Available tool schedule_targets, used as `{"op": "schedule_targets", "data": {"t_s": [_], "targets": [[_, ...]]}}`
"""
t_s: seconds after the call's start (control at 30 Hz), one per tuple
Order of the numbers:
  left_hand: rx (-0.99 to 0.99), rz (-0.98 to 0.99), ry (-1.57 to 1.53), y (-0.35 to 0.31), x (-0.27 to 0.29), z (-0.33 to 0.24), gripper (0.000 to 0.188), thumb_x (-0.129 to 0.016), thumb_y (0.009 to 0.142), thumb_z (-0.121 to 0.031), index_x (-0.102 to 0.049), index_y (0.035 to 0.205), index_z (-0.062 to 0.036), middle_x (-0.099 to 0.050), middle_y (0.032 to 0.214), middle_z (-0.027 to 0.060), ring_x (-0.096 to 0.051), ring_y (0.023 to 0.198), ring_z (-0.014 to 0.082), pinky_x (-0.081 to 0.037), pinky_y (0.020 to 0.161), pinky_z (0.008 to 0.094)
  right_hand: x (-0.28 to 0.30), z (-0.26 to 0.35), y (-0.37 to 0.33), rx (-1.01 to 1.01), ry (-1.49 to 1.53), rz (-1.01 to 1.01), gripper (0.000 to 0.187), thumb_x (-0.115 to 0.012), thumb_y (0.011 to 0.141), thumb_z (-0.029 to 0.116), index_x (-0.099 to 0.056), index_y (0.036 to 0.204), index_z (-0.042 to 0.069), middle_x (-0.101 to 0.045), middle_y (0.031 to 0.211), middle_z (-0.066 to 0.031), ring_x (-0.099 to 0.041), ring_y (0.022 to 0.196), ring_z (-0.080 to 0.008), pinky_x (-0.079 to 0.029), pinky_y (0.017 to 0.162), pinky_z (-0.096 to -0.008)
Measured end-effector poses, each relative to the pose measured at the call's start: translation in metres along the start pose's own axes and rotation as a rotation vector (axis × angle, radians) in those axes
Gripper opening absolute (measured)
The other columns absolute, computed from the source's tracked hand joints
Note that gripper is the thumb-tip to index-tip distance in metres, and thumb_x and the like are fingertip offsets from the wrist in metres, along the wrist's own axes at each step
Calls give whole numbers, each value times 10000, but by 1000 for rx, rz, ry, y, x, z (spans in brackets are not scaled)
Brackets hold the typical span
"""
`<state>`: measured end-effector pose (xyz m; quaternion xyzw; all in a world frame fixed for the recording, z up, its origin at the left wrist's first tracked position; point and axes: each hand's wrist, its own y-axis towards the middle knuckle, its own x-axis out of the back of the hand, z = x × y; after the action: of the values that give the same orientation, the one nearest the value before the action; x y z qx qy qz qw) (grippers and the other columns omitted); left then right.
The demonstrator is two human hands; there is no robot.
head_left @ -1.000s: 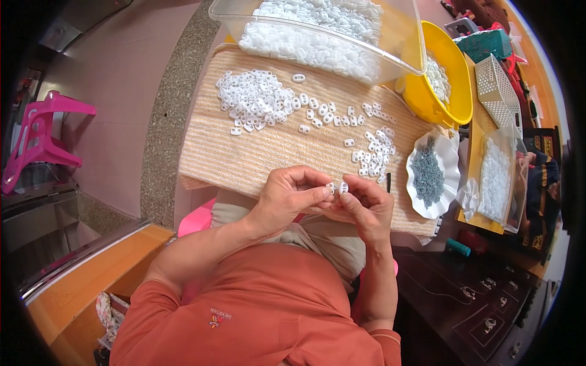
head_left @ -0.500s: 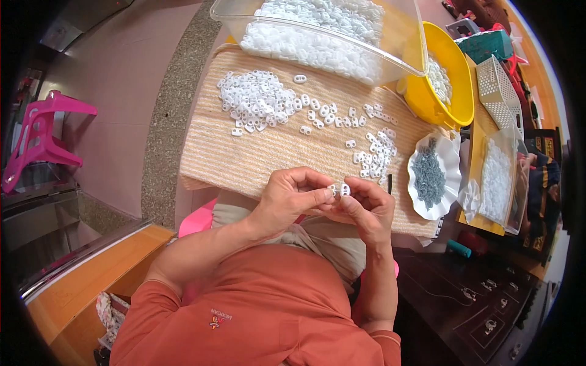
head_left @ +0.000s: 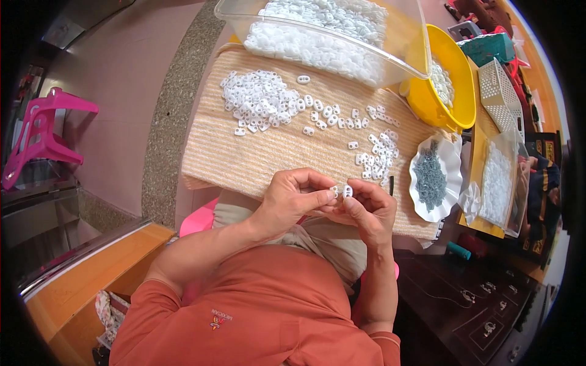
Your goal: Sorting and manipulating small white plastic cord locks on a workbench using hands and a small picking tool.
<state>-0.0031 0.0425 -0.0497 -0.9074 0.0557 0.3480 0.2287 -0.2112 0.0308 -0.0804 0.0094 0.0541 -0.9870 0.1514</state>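
Fingertips (head_left: 323,197) of left hand (head_left: 287,198) pinch a half-hidden white piece (head_left: 334,190); right hand (head_left: 372,208) pinches a two-holed oval (head_left: 347,191)

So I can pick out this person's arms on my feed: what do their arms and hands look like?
The left hand and right hand are bare: no gloves, watch or bracelet show. The forearms are uncovered below short, rust-red sleeves, the right one edged with a thin pale line.
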Motion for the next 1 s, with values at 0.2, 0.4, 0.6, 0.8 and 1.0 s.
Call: {"op": "schedule_targets", "data": {"t_s": [0.2,0.4,0.6,0.8,1.0], "targets": [[7,-8,8,1,1,1,141,-646,862,14,-620,998,38,-660,872,99,-648,771,135,-569,711,279,1,-2,-1,-14,78,6,311,-651,864,3,-577,1160,-59,-681,915,-143,-679,787,-187,-567,723,-294],[13,-4,-7,0,1,1,130,-644,864,15,-621,990,40,-660,867,100,-645,770,132,-566,705,274,0,4,-3,-120,92,-5,347,-659,817,20,-605,1156,-34,-646,1072,-89,-620,951,-146,-493,829,-274],[8,4,1,0,0,1,130,-644,864,17,-620,990,38,-659,865,98,-645,768,132,-565,709,273,2,-5,-2,7,13,-26,309,-671,855,22,-598,1144,-58,-678,877,-111,-663,751,-153,-535,700,-255],[13,-7,21,0,0,1,129,-642,865,13,-619,991,33,-658,866,95,-646,770,134,-565,712,277,1,1,-4,-56,-28,-29,346,-645,807,18,-625,1150,-27,-653,1070,-84,-619,959,-154,-487,841,-280],[9,-3,20,0,0,2,130,-644,865,10,-620,990,32,-658,866,93,-646,770,133,-566,712,279,2,-6,-2,38,-34,-36,308,-665,850,-4,-608,1150,-48,-670,855,-94,-648,731,-138,-526,681,-246]]}}
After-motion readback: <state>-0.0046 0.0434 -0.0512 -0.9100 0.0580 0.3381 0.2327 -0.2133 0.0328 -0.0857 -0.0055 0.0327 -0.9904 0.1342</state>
